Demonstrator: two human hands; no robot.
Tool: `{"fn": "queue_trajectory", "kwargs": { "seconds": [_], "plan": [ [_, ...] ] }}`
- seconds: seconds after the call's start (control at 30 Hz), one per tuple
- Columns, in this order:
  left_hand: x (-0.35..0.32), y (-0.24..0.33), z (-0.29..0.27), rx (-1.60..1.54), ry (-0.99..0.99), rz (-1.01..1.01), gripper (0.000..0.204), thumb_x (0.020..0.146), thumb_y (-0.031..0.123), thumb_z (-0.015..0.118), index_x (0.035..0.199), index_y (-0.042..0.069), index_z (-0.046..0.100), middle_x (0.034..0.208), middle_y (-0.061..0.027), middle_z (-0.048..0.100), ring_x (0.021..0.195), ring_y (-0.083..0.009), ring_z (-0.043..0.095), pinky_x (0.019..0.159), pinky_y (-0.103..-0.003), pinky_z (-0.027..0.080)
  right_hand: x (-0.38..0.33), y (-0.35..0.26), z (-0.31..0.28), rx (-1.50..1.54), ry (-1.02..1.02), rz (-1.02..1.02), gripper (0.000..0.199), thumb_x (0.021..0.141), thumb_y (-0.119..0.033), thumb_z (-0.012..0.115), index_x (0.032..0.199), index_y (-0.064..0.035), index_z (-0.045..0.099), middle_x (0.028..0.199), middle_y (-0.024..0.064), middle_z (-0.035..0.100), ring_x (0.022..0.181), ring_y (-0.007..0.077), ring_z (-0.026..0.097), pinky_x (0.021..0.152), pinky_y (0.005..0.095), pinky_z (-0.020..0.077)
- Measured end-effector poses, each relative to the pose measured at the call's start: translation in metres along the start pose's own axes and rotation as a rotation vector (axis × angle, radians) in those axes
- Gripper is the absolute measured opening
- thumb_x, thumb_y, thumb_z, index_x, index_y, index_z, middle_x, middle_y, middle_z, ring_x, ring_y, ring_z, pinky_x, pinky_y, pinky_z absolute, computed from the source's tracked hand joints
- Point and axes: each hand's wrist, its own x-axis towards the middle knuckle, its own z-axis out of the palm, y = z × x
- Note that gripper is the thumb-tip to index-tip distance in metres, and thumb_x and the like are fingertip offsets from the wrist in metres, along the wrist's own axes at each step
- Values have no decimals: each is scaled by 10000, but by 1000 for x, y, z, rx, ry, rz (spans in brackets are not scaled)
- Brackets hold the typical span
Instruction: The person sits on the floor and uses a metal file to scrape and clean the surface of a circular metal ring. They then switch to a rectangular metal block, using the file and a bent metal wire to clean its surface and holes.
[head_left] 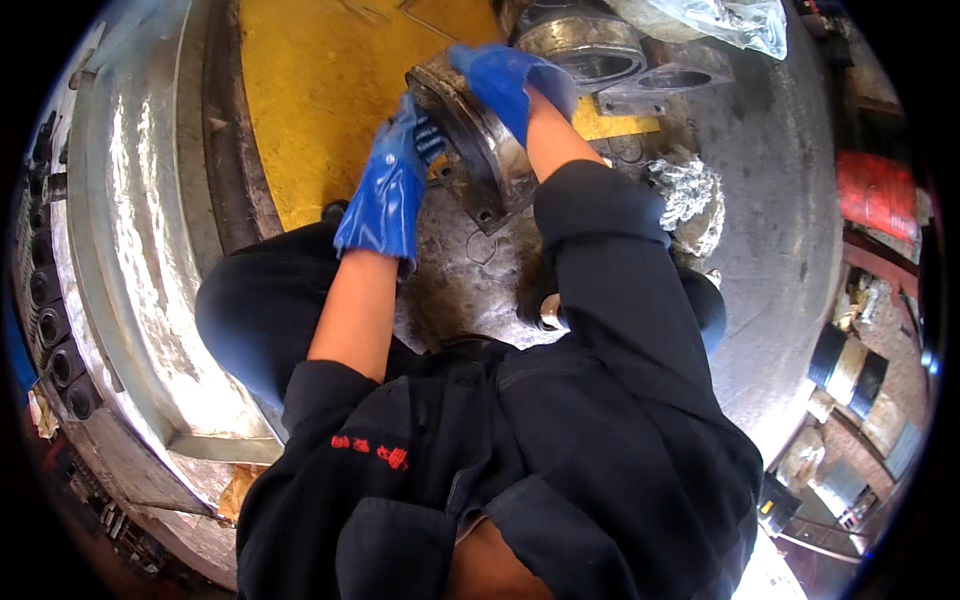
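Note:
Between my hands a heavy, worn metal ring-shaped part (478,145) with a flanged corner and a bolt hole stands tilted over the grimy floor. My left hand (400,165), in a blue rubber glove, has its fingers curled against the part's left side. Across the far upper side of the same part reaches my right hand (505,85), gloved in the same blue, and its fingertips are partly hidden. Both hands appear to hold the part. Below it a thin wire loop (481,248) lies on the floor.
A yellow sheet (310,110) lies beyond my hands. Similar flanged metal rings (585,55) stand at the far right, beside clear plastic wrap (745,22). Crumpled plastic (690,205) lies right of my arm. A long metal channel (140,240) runs along the left.

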Motion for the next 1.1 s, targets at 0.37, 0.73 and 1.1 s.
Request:
{"fn": "queue_trajectory", "kwargs": {
  "seconds": [0.37,0.73,1.1],
  "plan": [
    [34,-55,6,131,-515,311,223,964,65,640,1173,-5,605,1025,-79,671,885,-153,640,770,-292,549,46,-2,9,661,177,3,621,857,-542,622,1202,-28,668,1129,234,684,1074,333,658,918,400,502],
    [67,-20,2,483,-25,456,427,946,366,714,1127,-11,629,945,-66,687,807,-135,597,700,-315,515,-123,184,89,523,266,641,574,920,-521,608,1142,0,700,981,122,738,869,196,684,774,339,522],
    [51,-8,-38,170,102,194,775,928,630,587,1434,57,459,1380,-133,547,1220,-322,545,1048,-460,433,-202,150,186,561,-80,550,536,874,-452,622,1120,17,706,1012,232,729,970,341,703,887,434,512]
  ]
}}
